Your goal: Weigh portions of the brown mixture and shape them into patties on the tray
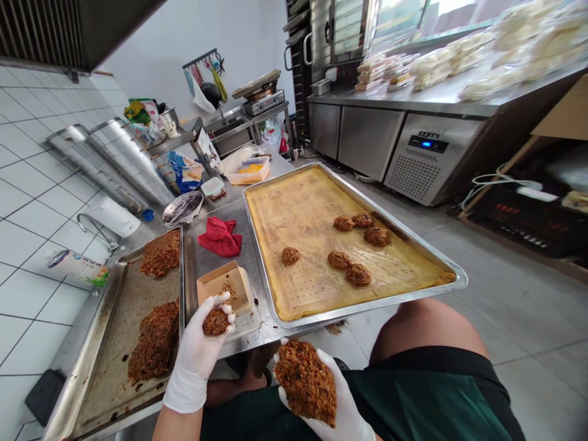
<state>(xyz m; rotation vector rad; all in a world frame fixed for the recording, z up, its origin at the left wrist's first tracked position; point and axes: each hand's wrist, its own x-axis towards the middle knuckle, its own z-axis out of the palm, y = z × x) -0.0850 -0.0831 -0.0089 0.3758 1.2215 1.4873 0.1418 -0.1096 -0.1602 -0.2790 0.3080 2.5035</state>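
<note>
Clasping a big brown chunk (pixel 307 383) in the gloved right hand (pixel 342 398), low over dark green cloth (pixel 395 389). Holding a small lump (pixel 215 322) in the gloved left hand (pixel 198 344), curled round it just by a box (pixel 210 284) on a scale (pixel 247 324). Holding both hands apart. Facing a lined pan (pixel 294 196) with six balls (pixel 358 274) on it, one set off from the rest. Flanked at left by a tray (pixel 108 349) bearing two slabs (pixel 155 340).

No text or number can be read (the blue bag (pixel 184 173) and lit display (pixel 427 144) show only blurred marks).
</note>
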